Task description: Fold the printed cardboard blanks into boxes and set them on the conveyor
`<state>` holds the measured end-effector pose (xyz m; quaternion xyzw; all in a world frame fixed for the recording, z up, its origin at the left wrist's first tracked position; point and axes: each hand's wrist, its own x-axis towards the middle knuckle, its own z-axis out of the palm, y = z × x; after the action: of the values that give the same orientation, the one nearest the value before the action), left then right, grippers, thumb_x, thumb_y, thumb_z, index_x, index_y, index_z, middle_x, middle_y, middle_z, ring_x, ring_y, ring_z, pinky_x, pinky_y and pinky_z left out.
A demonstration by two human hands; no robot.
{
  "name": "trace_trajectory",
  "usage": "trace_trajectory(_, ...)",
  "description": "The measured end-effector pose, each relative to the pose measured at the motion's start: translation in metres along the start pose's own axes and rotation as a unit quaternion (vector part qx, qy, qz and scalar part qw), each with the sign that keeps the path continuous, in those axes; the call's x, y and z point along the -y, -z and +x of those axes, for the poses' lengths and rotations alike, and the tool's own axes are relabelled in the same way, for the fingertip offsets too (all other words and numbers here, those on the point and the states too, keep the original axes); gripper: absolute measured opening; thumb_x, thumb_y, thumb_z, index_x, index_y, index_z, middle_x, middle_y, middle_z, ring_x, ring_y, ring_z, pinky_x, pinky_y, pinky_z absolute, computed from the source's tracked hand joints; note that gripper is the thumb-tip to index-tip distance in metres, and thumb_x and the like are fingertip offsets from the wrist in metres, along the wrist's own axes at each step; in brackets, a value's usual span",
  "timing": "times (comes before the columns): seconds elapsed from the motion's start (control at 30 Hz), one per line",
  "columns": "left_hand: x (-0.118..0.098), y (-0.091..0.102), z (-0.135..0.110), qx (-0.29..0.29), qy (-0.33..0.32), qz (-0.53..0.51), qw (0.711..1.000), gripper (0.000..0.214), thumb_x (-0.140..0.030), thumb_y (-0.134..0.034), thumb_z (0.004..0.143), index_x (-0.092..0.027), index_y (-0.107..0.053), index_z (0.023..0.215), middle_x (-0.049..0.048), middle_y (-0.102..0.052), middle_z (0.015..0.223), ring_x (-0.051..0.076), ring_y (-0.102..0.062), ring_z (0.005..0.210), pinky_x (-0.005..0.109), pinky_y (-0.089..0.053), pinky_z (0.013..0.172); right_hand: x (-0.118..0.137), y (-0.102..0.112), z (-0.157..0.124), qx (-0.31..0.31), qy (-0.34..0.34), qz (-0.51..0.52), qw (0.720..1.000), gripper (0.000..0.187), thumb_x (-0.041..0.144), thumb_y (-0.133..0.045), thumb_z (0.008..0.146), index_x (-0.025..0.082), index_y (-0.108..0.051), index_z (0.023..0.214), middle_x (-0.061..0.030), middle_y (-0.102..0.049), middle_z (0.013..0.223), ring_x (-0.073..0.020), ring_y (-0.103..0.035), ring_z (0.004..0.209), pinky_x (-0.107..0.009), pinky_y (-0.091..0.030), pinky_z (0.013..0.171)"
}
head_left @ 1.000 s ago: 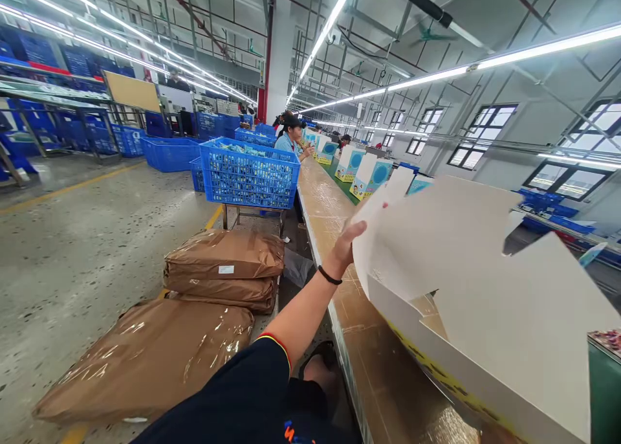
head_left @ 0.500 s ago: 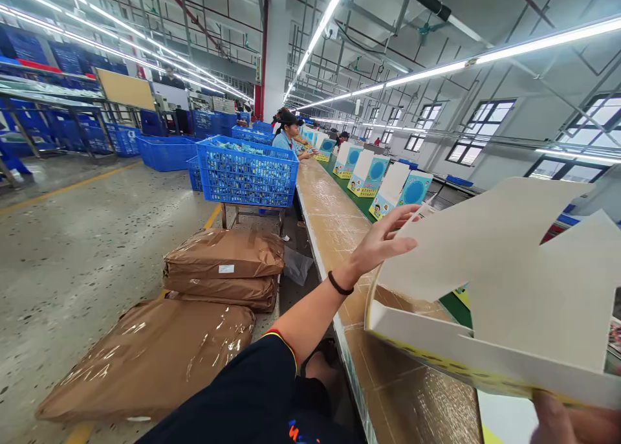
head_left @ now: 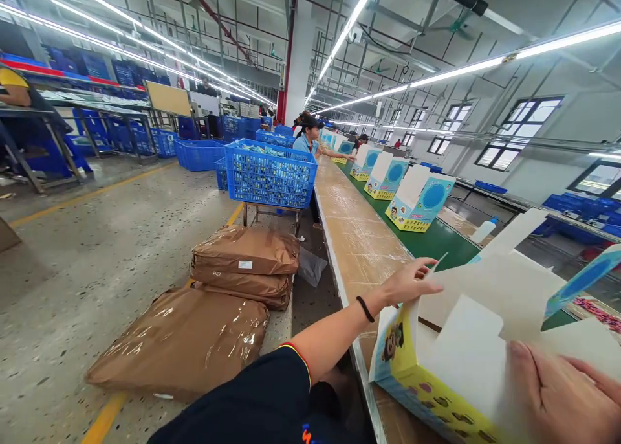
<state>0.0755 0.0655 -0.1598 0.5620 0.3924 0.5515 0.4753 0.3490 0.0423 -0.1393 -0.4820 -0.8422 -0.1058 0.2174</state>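
A printed carton [head_left: 446, 392], blue and yellow outside and white inside, stands tilted at the near end of the worktable with its flaps sticking up. My left hand [head_left: 412, 281] grips its upper edge at the left, thumb and fingers closed round a flap. My right hand [head_left: 557, 392] is against the carton's near right side, by a raised white flap [head_left: 468, 331]. Blur and the frame edge hide the right fingers, so their grip cannot be made out.
A film-covered tabletop [head_left: 349, 224] runs beside a green belt [head_left: 436, 237] carrying several printed cartons [head_left: 420, 201]. A co-worker [head_left: 308, 136] reaches toward the belt. At left are a filled blue basket [head_left: 272, 172] and brown wrapped packages [head_left: 194, 340]. A white bottle [head_left: 484, 230] stands beyond the belt.
The carton has turned and come lower, so its printed side now faces me. My right hand has moved up from its lower edge to the flaps. The view has swung left.
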Motion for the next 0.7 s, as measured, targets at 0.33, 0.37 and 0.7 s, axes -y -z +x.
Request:
trace_trajectory(0.33, -0.005, 0.001, -0.01, 0.087, -0.035, -0.027, 0.995, 0.112, -0.085, -0.081, 0.058, -0.023, -0.053, 0.147, 0.0164, -0.055, 0.148, 0.039, -0.048, 0.144, 0.053, -0.039, 0.119, 0.031, -0.029, 0.034, 0.287, 0.021, 0.095, 0.953, 0.05, 0.053, -0.023, 0.096, 0.031, -0.061, 0.074, -0.0117, -0.081, 0.099, -0.0356, -0.077, 0.097, -0.049, -0.057, 0.09)
trace_trajectory(0.37, -0.006, 0.002, -0.012, 0.095, -0.034, -0.049, 0.994, 0.109, -0.094, -0.071, 0.06, -0.025, -0.056, 0.143, 0.0148, -0.056, 0.148, 0.039, -0.047, 0.145, 0.054, -0.039, 0.118, 0.034, -0.028, 0.031, 0.285, 0.023, 0.094, 0.954, 0.05, 0.052, -0.023, 0.097, 0.031, -0.063, 0.075, -0.0114, -0.081, 0.096, -0.035, -0.076, 0.095, -0.048, -0.057, 0.09)
trace_trajectory(0.7, -0.017, -0.023, 0.005, 0.024, 0.054, 0.005, 0.998, 0.1, -0.053, -0.1, 0.048, -0.02, -0.056, 0.132, 0.0158, -0.064, 0.135, 0.035, -0.061, 0.126, 0.047, -0.051, 0.107, 0.061, -0.008, 0.02, 0.324, 0.038, 0.013, 0.945, 0.05, 0.03, -0.028, 0.106, 0.017, -0.074, 0.094, -0.0176, -0.079, 0.103, -0.0314, -0.075, 0.1, -0.042, -0.053, 0.093)
